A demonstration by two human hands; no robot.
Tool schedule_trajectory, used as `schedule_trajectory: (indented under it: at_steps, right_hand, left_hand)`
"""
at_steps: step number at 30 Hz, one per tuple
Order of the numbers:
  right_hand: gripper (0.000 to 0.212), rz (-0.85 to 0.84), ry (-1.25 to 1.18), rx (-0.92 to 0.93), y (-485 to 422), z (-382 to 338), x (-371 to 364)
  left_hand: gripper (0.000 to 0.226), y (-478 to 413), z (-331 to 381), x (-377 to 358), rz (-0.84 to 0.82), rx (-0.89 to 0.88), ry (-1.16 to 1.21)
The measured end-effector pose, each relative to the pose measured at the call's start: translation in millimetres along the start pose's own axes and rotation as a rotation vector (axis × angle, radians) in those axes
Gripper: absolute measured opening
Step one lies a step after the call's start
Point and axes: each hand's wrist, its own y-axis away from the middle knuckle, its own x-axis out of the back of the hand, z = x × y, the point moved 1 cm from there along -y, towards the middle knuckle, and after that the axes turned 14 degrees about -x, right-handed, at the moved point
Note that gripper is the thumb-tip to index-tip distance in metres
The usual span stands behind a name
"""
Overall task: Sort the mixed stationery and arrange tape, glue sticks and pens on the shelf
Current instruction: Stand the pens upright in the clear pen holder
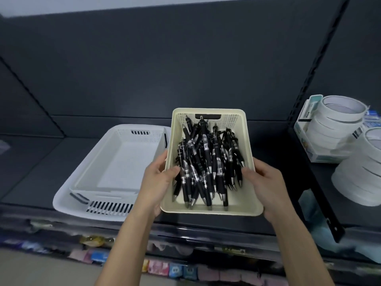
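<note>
Nearest, our left hand (pixel 158 180) and right hand (pixel 266 182) each clasp a long side of the cream basket (pixel 210 211), thumbs over the rim: both grips full of basket. It is at the front of the dark shelf (pixel 37 172); resting or lifted, we cannot tell. Inside, a loose heap of black pens (pixel 206 162). Stiff plastic, light, we judge, but pens would slide if tipped; hold both sides, level. Beside it, a white basket (pixel 115 162). Farther right, tape rolls (pixel 340 116). Pen labels too small to read.

I've got white baskets (pixel 115 168) nested on the dark shelf (pixel 51 162). Stacked tape rolls (pixel 354 178) sit on the right bay.
</note>
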Motion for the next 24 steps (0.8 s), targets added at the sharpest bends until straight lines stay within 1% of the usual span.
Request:
schedule_trajectory:
  at_steps: [4,8,12,19,24]
  right_hand:
    - [0.033,-0.030,-0.013,0.007,12,-9,-16]
    - [0.032,-0.044,0.015,0.042,27,-20,-38]
    - [0.034,-0.041,0.052,0.060,43,-23,-66]
    - [0.035,-0.090,0.066,0.059,81,-24,-145]
    - [0.037,-0.122,0.103,0.077,112,-24,-212]
  left_hand:
    - [0.050,8,8,21,0.024,-0.027,-0.007]
    - [0.046,15,8,49,0.062,-0.016,0.045]
    - [0.046,26,5,83,0.085,-0.014,0.077]
    - [0.042,51,10,168,0.158,-0.014,0.090]
    - [0.045,72,12,239,0.222,-0.027,0.068]
